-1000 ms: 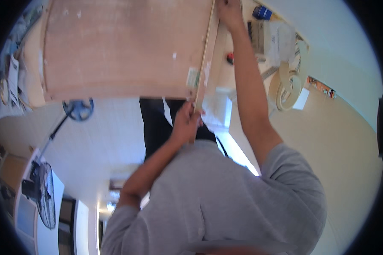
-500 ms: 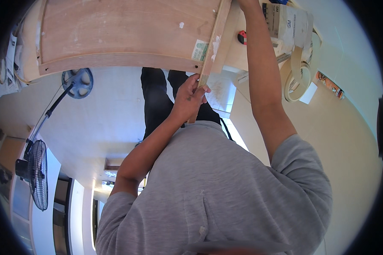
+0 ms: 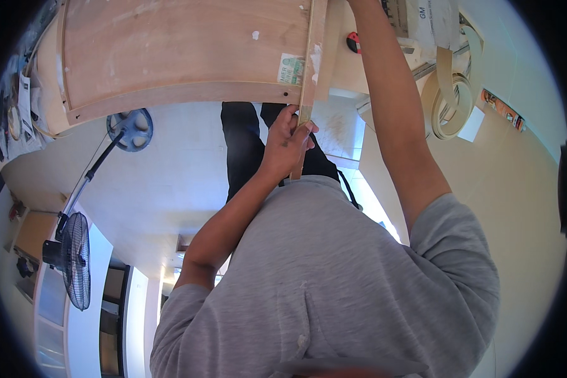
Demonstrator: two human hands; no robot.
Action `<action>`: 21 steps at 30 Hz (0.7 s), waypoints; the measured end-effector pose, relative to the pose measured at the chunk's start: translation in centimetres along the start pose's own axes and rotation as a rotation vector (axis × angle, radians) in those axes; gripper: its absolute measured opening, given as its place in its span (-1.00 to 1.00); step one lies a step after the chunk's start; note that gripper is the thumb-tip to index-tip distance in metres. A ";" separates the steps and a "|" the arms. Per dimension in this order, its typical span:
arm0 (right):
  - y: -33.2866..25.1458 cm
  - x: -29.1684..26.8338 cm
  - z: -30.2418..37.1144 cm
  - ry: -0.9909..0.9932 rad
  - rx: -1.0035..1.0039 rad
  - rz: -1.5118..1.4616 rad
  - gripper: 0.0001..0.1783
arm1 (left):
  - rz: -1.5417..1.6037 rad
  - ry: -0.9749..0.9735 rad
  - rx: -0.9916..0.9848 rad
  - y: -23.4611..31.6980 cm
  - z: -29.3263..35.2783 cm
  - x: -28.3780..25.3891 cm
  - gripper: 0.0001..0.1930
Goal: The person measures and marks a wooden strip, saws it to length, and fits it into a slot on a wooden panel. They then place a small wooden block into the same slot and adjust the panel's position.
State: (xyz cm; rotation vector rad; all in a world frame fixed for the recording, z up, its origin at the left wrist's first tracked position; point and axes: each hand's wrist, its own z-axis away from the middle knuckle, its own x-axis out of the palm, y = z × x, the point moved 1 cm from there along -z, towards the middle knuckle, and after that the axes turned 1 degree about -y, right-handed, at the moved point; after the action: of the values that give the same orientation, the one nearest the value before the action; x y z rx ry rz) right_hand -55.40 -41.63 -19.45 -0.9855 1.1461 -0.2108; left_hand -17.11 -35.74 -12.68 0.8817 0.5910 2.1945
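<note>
My left hand (image 3: 286, 143) is closed around the near end of a narrow wooden strip (image 3: 308, 97), its thumb pressed on top. The strip runs away from me along the right edge of a framed plywood panel (image 3: 183, 47), and its near end sticks out past the panel's front toward my waist. A white and green label (image 3: 290, 68) is stuck near the panel's front right corner. My right forearm (image 3: 394, 82) reaches far forward on the right, and its hand is cut off by the upper rim of the picture.
A red and black tape measure (image 3: 353, 42) lies right of the panel. Beyond my right arm are a coil of pale edging strip (image 3: 452, 110), a wrapped package (image 3: 428, 22) and an orange-labelled tube (image 3: 503, 110). A standing fan (image 3: 75, 259) with a round base is at left.
The view has shifted slightly, so the panel, fan and coil sit differently in the picture. My left hand keeps its hold on the strip. The right hand has slipped out at the top.
</note>
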 end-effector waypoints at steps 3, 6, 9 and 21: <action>0.0 0.3 -0.2 0.169 -0.149 0.144 -0.47 | 0.001 0.001 -0.029 -0.1 0.0 0.2 -0.56; 0.5 0.7 -0.5 0.183 -0.157 0.120 -0.48 | 0.027 -0.011 -0.032 -0.2 -0.1 0.5 -0.56; 0.9 0.7 -0.7 0.172 -0.166 0.114 -0.49 | 0.005 -0.023 -0.029 -0.2 -0.1 0.9 -0.56; 0.5 0.9 -0.5 0.143 -0.116 0.107 -0.44 | -0.020 0.023 -0.023 -0.1 0.2 0.6 -0.53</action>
State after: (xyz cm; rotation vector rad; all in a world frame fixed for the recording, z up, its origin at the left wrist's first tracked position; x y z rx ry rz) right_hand -55.58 -42.13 -20.42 -1.0202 1.3506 -0.1319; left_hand -17.29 -35.20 -12.31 0.8364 0.5821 2.1915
